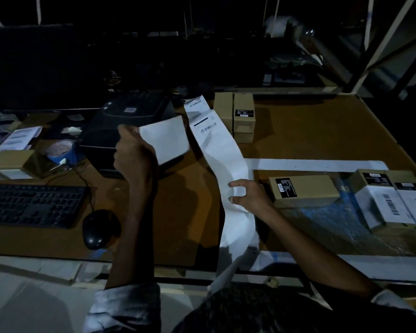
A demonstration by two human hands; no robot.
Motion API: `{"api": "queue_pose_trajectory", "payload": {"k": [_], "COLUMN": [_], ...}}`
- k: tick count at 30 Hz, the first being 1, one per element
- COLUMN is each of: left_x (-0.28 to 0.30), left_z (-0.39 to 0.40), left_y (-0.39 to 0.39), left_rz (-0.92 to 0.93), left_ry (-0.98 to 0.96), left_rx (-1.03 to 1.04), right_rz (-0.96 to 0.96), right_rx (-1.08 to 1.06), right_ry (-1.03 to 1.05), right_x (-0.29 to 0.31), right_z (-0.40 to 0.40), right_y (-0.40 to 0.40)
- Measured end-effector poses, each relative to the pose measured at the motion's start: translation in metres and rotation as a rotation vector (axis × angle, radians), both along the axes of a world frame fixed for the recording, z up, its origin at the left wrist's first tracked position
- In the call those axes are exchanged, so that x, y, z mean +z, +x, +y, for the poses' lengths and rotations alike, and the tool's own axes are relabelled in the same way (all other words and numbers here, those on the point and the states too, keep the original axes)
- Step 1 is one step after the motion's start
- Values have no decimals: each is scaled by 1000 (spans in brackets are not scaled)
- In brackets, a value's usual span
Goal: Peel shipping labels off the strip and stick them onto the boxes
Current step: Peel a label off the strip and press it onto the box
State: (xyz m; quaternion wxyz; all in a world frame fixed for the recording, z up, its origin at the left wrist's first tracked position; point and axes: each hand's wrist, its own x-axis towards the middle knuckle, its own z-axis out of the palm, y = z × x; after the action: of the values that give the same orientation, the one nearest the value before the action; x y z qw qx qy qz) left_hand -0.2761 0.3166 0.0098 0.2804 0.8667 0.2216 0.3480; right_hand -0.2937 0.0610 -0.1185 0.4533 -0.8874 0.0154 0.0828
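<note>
a: how many labels and boxes do you count?

b: one loose label (165,140), white side up, pinched at its edge in the left hand (133,155), raised over the black printer (130,121). one long strip (222,164) runs from the printer down across the table (310,133) and over its near edge. two printed labels show on its far part; the rest looks blank.

a: and the right hand?

b: the right hand (249,195) grips the strip at mid-length, thumb and fingers curled round its edge.

a: boxes?

b: one brown box (303,191) lies just beside the right hand, with only a black sticker. two labelled boxes (392,203) sit at the right edge, barcodes showing. a stack of boxes (235,116) stands at the back beside the strip; i cannot count it surely. one more box (12,164) is far left.

a: anything else around?

b: one keyboard (31,205), one mouse (99,228), one blue tape roll (61,151), some papers (17,138). the strip hides part of the table between the hands.
</note>
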Motion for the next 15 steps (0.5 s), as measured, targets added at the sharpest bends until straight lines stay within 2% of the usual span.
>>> {"api": "queue_pose_trajectory", "payload": {"k": [2, 4, 7, 8, 9, 11, 13, 15], "left_x": [8, 11, 9, 5, 0, -9, -27, -45], "left_z": [3, -2, -24, -33, -44, -65, -86, -100], "left_y": [-3, -9, -19, -23, -29, -41, -45, -41], "left_rz": [-30, -78, -71, -67, -71, -36, 25, 86], "left_ry": [-7, 25, -11, -18, -6, 33, 35, 42], "left_rx": [22, -58, -203, -237, -267, -326, -479, -611], "right_rz": [0, -21, -100, -167, -228, -193, 44, 201], "right_rx": [9, -6, -108, -139, -144, -116, -90, -62], "right_ry": [5, 9, -271, -321, -287, 43, 475, 708], "right_x": [4, 6, 21, 30, 39, 63, 87, 96], "right_z": [3, 8, 18, 20, 22, 23, 24, 18], "right_y": [1, 2, -3, -6, -9, -16, -26, -32]}}
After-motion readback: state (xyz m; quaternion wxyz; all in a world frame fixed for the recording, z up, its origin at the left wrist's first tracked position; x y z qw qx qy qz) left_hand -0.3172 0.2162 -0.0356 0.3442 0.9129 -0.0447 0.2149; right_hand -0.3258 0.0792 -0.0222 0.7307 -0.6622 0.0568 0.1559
